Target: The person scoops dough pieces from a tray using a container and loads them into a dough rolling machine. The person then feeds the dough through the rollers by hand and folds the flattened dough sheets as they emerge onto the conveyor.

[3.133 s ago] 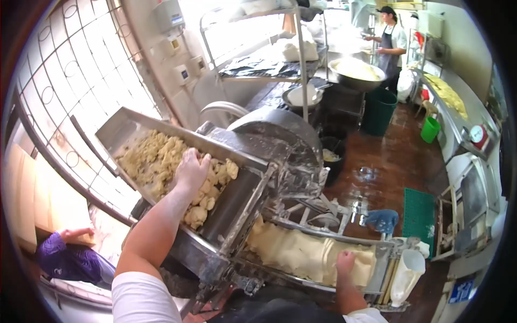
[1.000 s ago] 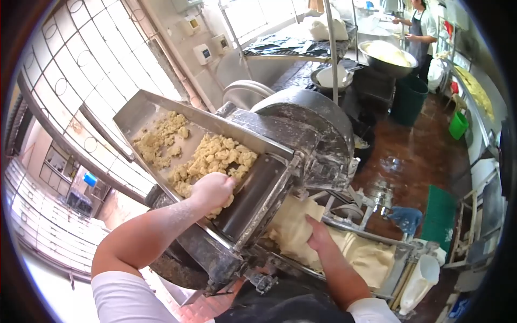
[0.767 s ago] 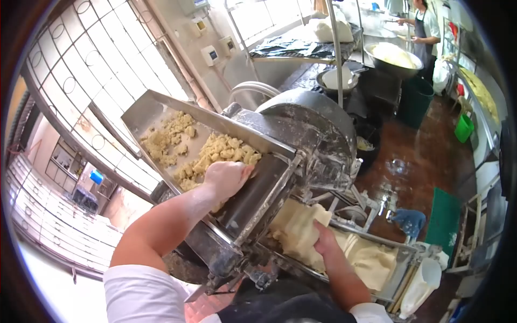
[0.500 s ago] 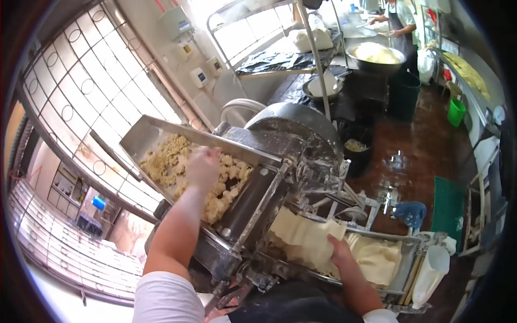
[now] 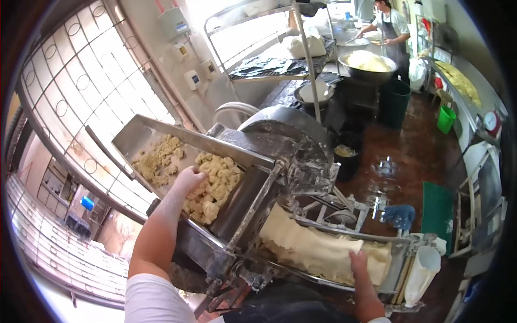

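Note:
Crumbly pale dough (image 5: 218,180) lies heaped in the metal feed tray (image 5: 129,134) of a dough roller machine. My left hand (image 5: 189,178) is closed at the near side of this heap, touching it; what its fingers hold, if anything, is hidden. Beside the heap lies a dark metal roller (image 5: 245,199). Below the machine, a flattened dough sheet (image 5: 307,245) stretches along the outfeed tray (image 5: 399,258). My right hand (image 5: 359,262) pinches the far end of the sheet, over more dough lying underneath.
A white plastic container (image 5: 423,274) hangs at the outfeed end, near a blue cloth (image 5: 399,217). The machine's rounded housing (image 5: 291,126) rises behind the tray. Farther back stand a large bowl of dough (image 5: 369,62), a dark bin (image 5: 395,102) and a person (image 5: 396,32) in an apron.
My left hand has moved back toward me, and the loose dough is gathered closer to the roller. My right hand has drawn the dough sheet rightward along the outfeed tray.

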Demonstrator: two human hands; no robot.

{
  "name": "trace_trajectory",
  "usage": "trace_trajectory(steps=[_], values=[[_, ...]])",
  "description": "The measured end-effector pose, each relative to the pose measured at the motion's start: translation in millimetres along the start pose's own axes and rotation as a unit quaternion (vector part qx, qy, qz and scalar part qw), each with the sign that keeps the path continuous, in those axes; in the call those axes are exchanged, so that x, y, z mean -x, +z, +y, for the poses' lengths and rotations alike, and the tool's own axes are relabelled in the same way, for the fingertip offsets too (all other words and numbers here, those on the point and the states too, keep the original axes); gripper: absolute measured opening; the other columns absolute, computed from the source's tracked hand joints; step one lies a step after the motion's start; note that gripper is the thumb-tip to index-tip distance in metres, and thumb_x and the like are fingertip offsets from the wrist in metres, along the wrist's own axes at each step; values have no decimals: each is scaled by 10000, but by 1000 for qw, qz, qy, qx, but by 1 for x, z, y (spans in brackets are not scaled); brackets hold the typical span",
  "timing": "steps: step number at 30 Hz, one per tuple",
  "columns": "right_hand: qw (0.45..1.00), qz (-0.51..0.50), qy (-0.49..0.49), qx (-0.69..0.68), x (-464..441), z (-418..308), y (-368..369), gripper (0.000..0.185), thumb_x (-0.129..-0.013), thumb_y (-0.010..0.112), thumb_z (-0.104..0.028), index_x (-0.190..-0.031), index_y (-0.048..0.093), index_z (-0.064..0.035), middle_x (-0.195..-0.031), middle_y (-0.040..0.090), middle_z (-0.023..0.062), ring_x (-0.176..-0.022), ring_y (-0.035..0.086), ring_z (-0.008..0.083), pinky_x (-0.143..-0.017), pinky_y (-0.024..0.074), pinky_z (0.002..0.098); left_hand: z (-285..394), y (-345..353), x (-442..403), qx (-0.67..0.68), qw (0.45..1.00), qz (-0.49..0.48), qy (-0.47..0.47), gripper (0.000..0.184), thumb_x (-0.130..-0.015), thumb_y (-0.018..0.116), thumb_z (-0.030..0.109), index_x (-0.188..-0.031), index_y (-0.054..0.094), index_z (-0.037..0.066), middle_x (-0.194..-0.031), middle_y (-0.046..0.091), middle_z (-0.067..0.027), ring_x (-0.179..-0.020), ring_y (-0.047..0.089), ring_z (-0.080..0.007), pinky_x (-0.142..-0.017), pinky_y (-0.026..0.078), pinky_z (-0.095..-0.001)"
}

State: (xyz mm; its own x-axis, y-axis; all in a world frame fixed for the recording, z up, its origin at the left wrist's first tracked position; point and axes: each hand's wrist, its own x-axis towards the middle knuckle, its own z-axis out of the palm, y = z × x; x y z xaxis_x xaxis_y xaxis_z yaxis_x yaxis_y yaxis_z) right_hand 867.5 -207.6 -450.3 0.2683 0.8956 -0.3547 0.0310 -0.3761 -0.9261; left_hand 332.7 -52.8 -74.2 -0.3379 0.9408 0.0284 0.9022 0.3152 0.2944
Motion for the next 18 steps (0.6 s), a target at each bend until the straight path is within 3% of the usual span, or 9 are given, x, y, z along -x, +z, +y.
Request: trace_trajectory(steps=[2, 4, 8, 10, 11, 15, 18], values=[[1000, 30, 4, 6, 4, -6, -11, 301, -867, 648, -189, -1106, 633, -6, -961, 674, 87, -847, 610, 162, -747, 485, 346, 17, -3, 7, -28, 999, 28, -8, 433, -791, 659, 422, -955, 664, 22, -943, 690, -181, -882, 660, -313, -782, 498, -416], [998, 62, -10, 9, 9, -10, -30, 285, -856, 659, -210, -1037, 641, 9, -926, 671, 94, -827, 609, 165, -733, 489, 347, 23, 1, -5, -88, 976, 196, 29, 407, -807, 645, 440, -882, 656, 40, -887, 690, -169, -863, 661, -319, -754, 501, -426], [982, 143, -38, 119, 7, -14, -68, 276, -845, 673, -233, -965, 642, 13, -869, 657, 86, -791, 600, 168, -719, 489, 338, 41, 19, -23, -14, 988, 147, 35, 417, -829, 630, 458, -826, 677, 43, -823, 687, -175, -828, 661, -347, -727, 502, -444], [966, 213, -69, 129, 8, -13, -81, 336, -850, 673, -282, -998, 648, 19, -868, 683, 145, -799, 650, 200, -754, 505, 334, 50, 28, -15, -77, 985, 100, 121, 451, -851, 610, 478, -766, 692, 42, -770, 676, -185, -797, 660, -366, -713, 504, -452], [962, 223, -83, 135, 8, -11, -85, 341, -852, 678, -301, -994, 653, 8, -847, 682, 120, -769, 640, 184, -734, 501, 321, 56, 33, -10, -90, 981, 100, 138, 510, -902, 531, 498, -762, 701, 38, -768, 676, -188, -807, 659, -381, -733, 506, -465], [978, 191, -44, 77, 11, -12, -68, 296, -860, 667, -281, -977, 667, -9, -804, 672, 89, -722, 621, 164, -700, 498, 314, 70, 48, 4, -136, 973, 96, 159, 572, -951, 431, 509, -777, 705, 38, -773, 673, -199, -820, 657, -391, -755, 506, -480], [977, 169, -59, 112, 11, -11, -37, 284, -863, 663, -281, -971, 677, -19, -803, 677, 80, -717, 623, 162, -692, 499, 312, 77, 51, 11, -110, 982, 104, 114, 634, -977, 345, 524, -803, 709, 35, -795, 672, -219, -851, 656, -400, -793, 498, -496]])
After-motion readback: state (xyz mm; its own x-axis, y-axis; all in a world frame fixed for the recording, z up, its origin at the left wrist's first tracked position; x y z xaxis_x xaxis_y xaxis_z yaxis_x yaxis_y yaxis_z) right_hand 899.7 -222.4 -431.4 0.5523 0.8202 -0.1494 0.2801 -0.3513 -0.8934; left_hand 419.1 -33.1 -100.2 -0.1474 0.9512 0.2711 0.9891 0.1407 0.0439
